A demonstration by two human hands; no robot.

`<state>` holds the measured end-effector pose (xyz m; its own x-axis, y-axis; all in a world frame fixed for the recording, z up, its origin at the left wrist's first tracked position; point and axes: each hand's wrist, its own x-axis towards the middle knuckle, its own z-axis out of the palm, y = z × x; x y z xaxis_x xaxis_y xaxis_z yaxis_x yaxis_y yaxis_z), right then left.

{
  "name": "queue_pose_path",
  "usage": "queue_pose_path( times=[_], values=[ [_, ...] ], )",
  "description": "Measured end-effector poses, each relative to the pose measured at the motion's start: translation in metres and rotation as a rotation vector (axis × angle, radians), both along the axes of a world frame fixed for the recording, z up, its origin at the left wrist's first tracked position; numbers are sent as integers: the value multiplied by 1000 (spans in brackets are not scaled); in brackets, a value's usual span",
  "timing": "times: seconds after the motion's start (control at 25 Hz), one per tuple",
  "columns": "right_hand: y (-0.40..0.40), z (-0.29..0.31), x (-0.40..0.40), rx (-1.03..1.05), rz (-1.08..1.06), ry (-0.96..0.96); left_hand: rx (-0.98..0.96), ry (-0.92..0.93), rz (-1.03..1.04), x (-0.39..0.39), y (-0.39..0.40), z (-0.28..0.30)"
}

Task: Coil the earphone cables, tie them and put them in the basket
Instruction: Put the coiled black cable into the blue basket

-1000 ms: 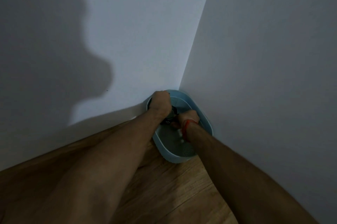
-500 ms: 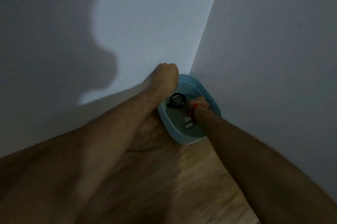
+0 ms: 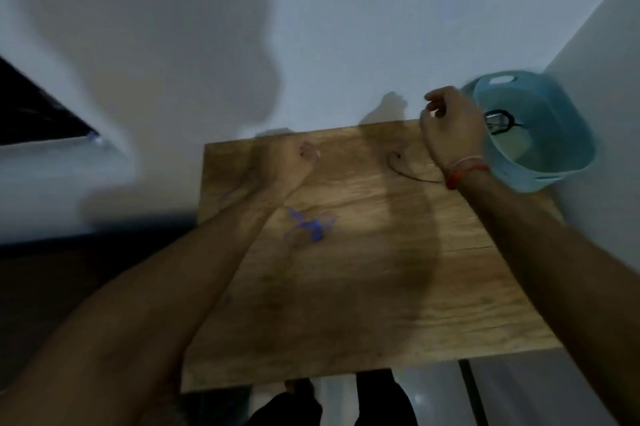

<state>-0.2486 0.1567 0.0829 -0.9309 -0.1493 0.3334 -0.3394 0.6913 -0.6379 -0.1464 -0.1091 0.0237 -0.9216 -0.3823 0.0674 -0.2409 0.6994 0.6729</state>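
A light blue basket [image 3: 554, 162] stands at the table's far right corner against the wall. A coiled black earphone cable [image 3: 498, 120] lies inside it. My right hand [image 3: 450, 124] hovers just left of the basket's rim with its fingers loosely curled and nothing seen in them. A loose black earphone cable [image 3: 405, 172] lies on the wood and runs under my right wrist. My left hand [image 3: 298, 158] is blurred and curled over the far middle of the table. Blue ties [image 3: 308, 223] lie on the wood below it.
The wooden table [image 3: 363, 304] stands in a corner of white walls. A dark opening [image 3: 31, 113] is at the far left. Tiled floor and dark feet [image 3: 287, 408] show below the table's near edge.
Both hands have come out of the basket, leaving the coiled cable inside. The view has swung left and pulled back, so the whole table now shows. My left hand has moved left.
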Motion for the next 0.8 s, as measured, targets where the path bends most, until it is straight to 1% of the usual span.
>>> queue_pose_path(
  times=[0.08, 0.12, 0.2, 0.24, 0.32, 0.36, 0.48, 0.56, 0.64, 0.68, 0.72, 0.8],
  values=[
    [-45, -28, 45, 133, 202, -50, -43, -125, -9, 53, -24, -22],
    [-65, -42, 68, 212, 304, -77, -77, -159, -19, 75, -33, -32],
    [-97, -72, 109, 318, 477, -154, -160, -174, -38, 110, -48, -49],
    [-108, -85, 125, 354, 513, -192, -204, -151, -39, 123, -53, -55],
    [-121, -104, 145, 425, 498, -245, -271, -103, -19, 141, -64, -61],
    [-127, -112, 150, 458, 478, -252, -272, -99, 14, 147, -70, -62],
    [-140, -125, 155, 556, 418, -232, -251, -171, 208, 162, -82, -66],
    [-146, -129, 152, 602, 368, -189, -136, -225, 381, 165, -80, -65],
    [-148, -130, 148, 632, 308, -154, 2, -230, 497, 162, -77, -65],
    [-148, -128, 147, 633, 287, -150, 23, -238, 520, 159, -76, -67],
    [-149, -126, 145, 621, 280, -149, 4, -251, 517, 157, -76, -66],
    [-151, -117, 139, 583, 312, -140, -37, -242, 458, 152, -77, -64]
  ],
)
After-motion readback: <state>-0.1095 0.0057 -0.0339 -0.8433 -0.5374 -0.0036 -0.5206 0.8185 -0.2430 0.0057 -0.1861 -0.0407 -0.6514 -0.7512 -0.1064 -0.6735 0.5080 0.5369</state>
